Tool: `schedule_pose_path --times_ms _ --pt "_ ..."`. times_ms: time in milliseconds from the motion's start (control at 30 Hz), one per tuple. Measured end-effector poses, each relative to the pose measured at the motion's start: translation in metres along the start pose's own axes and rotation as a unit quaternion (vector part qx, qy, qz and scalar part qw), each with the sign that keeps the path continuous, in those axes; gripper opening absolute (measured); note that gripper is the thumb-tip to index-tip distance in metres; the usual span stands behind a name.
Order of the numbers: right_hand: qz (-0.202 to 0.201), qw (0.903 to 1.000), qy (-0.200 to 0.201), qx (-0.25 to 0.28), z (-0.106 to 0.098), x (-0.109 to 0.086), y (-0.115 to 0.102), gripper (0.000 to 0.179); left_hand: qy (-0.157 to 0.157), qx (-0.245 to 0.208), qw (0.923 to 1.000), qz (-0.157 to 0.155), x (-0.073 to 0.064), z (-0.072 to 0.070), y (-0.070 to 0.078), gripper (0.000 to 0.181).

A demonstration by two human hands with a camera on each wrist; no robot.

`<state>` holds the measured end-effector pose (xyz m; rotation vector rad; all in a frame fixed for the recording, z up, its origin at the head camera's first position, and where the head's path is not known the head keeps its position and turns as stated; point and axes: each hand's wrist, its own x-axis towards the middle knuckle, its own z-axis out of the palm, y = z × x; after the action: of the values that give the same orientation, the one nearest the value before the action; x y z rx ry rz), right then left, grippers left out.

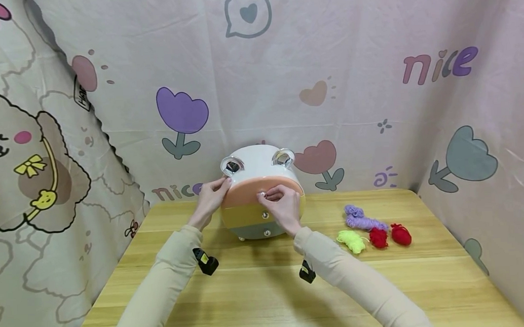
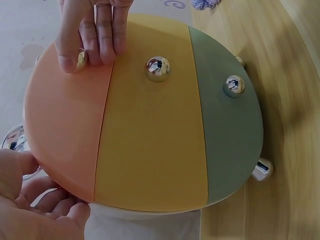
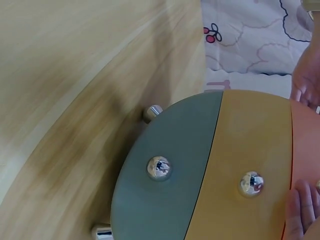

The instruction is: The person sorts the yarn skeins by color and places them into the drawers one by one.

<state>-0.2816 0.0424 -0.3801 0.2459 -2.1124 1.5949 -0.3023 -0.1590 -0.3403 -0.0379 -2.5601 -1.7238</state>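
A small rounded storage box (image 1: 257, 163) with a white top stands at the back of the table. Its front has three drawers: an orange drawer (image 2: 65, 125) on top, a yellow drawer (image 2: 150, 135) and a green drawer (image 2: 227, 125), each with a shiny silver knob. My right hand (image 1: 284, 207) pinches the orange drawer's knob (image 2: 81, 60) between thumb and fingers. The orange front lies about level with the yellow one. With loosely bent fingers my left hand (image 1: 210, 200) rests against the box's left side, below a silver ring-shaped ornament (image 1: 232, 166).
Right of the box lie a purple yarn bundle (image 1: 363, 220), a yellow-green yarn bundle (image 1: 351, 241) and two red yarn bundles, one red bundle (image 1: 378, 237) beside the other (image 1: 401, 234). A printed cloth (image 1: 258, 84) hangs behind the wooden table (image 1: 251, 302).
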Motion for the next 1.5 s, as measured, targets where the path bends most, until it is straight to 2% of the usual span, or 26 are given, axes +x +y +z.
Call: schedule_pose_path --times_ms 600,1000,1500 --pt "-0.009 0.9983 -0.015 0.055 -0.011 -0.019 -0.002 0.016 -0.004 0.012 0.9999 0.002 0.0 -0.003 -0.001 0.056" --pt "0.013 0.9952 -0.024 0.094 -0.021 -0.035 -0.008 0.019 -0.006 0.012 0.9999 -0.005 0.0 -0.003 0.0 0.058" --pt "-0.004 0.994 -0.038 0.103 -0.031 -0.05 -0.007 0.018 -0.007 0.008 0.9999 0.002 0.001 -0.001 -0.002 0.055"
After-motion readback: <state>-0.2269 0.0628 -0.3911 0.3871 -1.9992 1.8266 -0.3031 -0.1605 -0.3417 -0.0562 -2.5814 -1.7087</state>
